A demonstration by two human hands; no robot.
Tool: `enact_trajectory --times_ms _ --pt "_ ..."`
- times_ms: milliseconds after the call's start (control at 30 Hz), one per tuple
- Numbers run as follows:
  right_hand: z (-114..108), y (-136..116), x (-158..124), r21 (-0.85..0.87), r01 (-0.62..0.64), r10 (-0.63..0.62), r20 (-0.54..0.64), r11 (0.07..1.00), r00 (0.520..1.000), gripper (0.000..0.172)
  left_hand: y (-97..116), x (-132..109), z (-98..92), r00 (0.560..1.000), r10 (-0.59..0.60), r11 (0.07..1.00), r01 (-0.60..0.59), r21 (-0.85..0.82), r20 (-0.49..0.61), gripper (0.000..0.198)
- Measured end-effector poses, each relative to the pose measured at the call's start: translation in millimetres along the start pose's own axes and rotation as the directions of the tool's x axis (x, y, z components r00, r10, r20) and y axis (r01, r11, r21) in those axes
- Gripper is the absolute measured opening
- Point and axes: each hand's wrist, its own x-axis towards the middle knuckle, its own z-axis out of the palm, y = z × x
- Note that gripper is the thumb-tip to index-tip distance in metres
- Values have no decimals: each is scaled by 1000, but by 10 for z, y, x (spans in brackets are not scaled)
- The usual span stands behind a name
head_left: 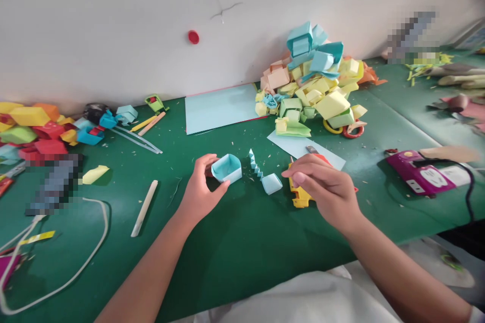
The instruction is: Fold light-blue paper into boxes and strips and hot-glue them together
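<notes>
My left hand grips a small light-blue paper box, thumb at its near side and fingers behind; its open top faces up. To its right, on the green table, lie a zigzag-folded blue paper strip and a small folded blue paper piece. My right hand hovers beside that piece with thumb and fingertips pinched together; whatever is between them, if anything, I cannot make out. Beneath and behind this hand is a yellow glue gun, partly covered by it.
A heap of folded paper pieces stands at the back against the wall. Colourful paper shapes pile up at the left, near a white cable and a glue stick. A purple power strip lies at the right.
</notes>
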Motion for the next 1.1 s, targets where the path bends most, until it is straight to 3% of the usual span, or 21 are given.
enact_trajectory --times_ms 133,267,367,467,567,633,800,900,1100 --pt "46 -13 15 55 -25 21 67 998 998 29 32 0 -40 999 29 992 -33 123 29 60" --pt "63 -26 33 66 -20 15 70 998 997 30 140 -8 -83 966 256 923 -256 286 38 58" --pt "74 -73 27 31 10 -13 96 999 995 20 346 -63 -43 882 469 803 -448 394 48 51" --pt "122 -137 -6 -18 55 -52 141 998 989 10 625 -159 66 813 578 736 -556 387 69 47" --pt "190 -176 -53 -21 72 -67 181 997 981 11 838 -247 170 687 727 637 -685 354 21 37" --pt "220 -181 -78 17 40 -42 194 999 980 13 897 -282 204 632 774 599 -723 345 -19 36" --pt "215 -163 -96 51 -21 7 243 998 970 15 856 -307 197 635 772 618 -741 263 -25 35" --pt "191 -156 -97 55 -33 17 268 998 963 16 822 -296 175 613 790 594 -769 237 7 33" --pt "174 -196 -113 -8 -40 41 320 999 946 23 871 -264 142 588 809 556 -754 350 -18 23"
